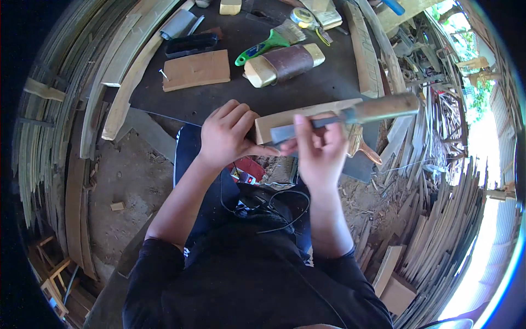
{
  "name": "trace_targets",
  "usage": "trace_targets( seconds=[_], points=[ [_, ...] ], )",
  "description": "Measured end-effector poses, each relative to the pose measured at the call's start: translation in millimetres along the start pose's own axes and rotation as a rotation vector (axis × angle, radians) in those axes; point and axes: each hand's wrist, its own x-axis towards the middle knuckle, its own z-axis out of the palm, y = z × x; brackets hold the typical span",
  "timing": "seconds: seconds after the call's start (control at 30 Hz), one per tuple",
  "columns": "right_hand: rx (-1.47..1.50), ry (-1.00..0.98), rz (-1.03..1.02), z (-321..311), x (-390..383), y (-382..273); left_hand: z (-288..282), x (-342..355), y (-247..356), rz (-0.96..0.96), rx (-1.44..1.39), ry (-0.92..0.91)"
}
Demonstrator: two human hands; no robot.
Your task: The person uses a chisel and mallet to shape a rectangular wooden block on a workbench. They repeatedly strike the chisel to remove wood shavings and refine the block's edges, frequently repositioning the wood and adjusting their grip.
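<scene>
My right hand [323, 151] is closed around a chisel [378, 109], its handle pointing right and its flat metal blade pointing left. The blade lies along the near face of a pale wooden block [264, 127], close to the block's left end. My left hand [230, 134] grips that left end, fingers curled behind it and thumb stretched along the lower edge. The block rests at the near edge of the dark worktable [186, 101]. Just beyond my right hand, a brush with a wooden handle [370, 152] is partly hidden.
A flat brown board [196, 70] with a nail, a green-handled brush [268, 46], a sandpaper-wrapped block [285, 64] and a tape measure [304, 18] lie farther back. Long wooden strips [131, 82] flank the left side; stacked timber [438, 225] stands at right.
</scene>
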Motion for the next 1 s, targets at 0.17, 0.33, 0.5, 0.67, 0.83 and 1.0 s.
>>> trace_targets(
  seconds=[0.17,0.33,0.5,0.67,0.83,1.0],
  points=[
    [-0.152,0.028,0.031,-16,12,-6,-8,-2,1,-0.030,-0.073,-0.062],
    [-0.214,0.215,0.051,-57,27,9,-21,-10,7,-0.095,-0.213,-0.090],
    [-0.170,-0.067,-0.151,-10,8,13,-24,-15,11,-0.130,-0.283,-0.057],
    [0.084,-0.093,-0.018,-25,5,8,-40,-13,9,-0.153,-0.211,0.009],
    [-0.006,-0.047,-0.019,-48,-3,30,-52,-13,7,-0.203,-0.199,-0.061],
    [-0.089,-0.047,-0.064,-55,-4,38,-55,-22,7,-0.155,-0.275,-0.104]
  ],
)
